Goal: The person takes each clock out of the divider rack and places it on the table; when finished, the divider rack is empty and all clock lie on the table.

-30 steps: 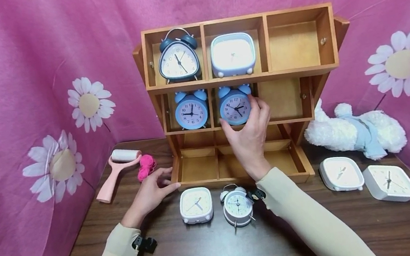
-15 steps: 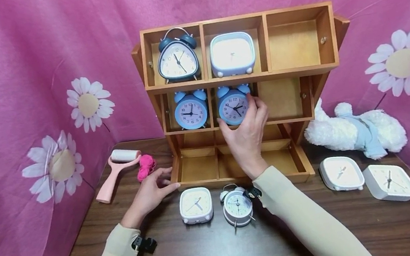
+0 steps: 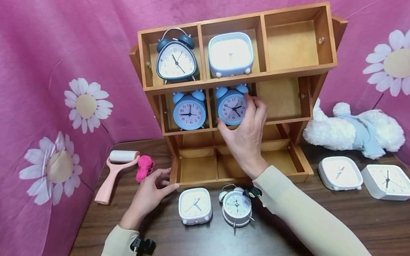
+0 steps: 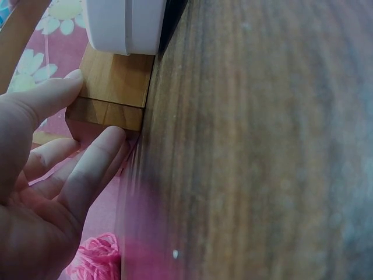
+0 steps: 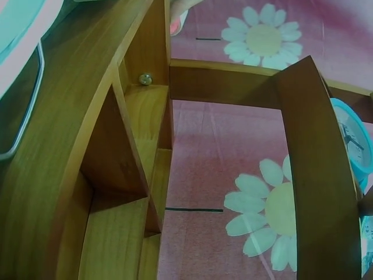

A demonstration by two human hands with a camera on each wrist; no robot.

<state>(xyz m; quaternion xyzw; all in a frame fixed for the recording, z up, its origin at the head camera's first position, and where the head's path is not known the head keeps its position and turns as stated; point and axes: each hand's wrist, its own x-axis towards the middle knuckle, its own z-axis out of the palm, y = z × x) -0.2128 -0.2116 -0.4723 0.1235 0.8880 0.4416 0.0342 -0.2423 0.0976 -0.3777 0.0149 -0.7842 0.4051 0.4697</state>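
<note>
In the head view my right hand (image 3: 246,135) holds a round blue twin-bell alarm clock (image 3: 231,108), thumb at its lower left and fingers at its right side. That clock stands upright in the middle compartment of the middle tier of a wooden shelf (image 3: 241,79). A matching blue twin-bell clock (image 3: 189,113) stands in the compartment to its left. My left hand (image 3: 151,195) rests at the shelf's lower left front corner. Seen from the left wrist, thumb and extended fingers touch the corner wood (image 4: 113,81) from two sides. The right wrist view mostly misses the right hand.
Up top sit a dark triangular clock (image 3: 176,62) and a pale blue clock (image 3: 231,54). White clocks (image 3: 195,206), (image 3: 236,208), (image 3: 340,173), (image 3: 388,181) stand in front. A plush toy (image 3: 361,131) lies right; a lint roller (image 3: 113,170) and pink yarn (image 3: 144,168) lie left.
My right hand has shifted very slightly left with its hold on the blue clock kept. The left hand stays at the shelf corner; the view itself has drifted a little.
</note>
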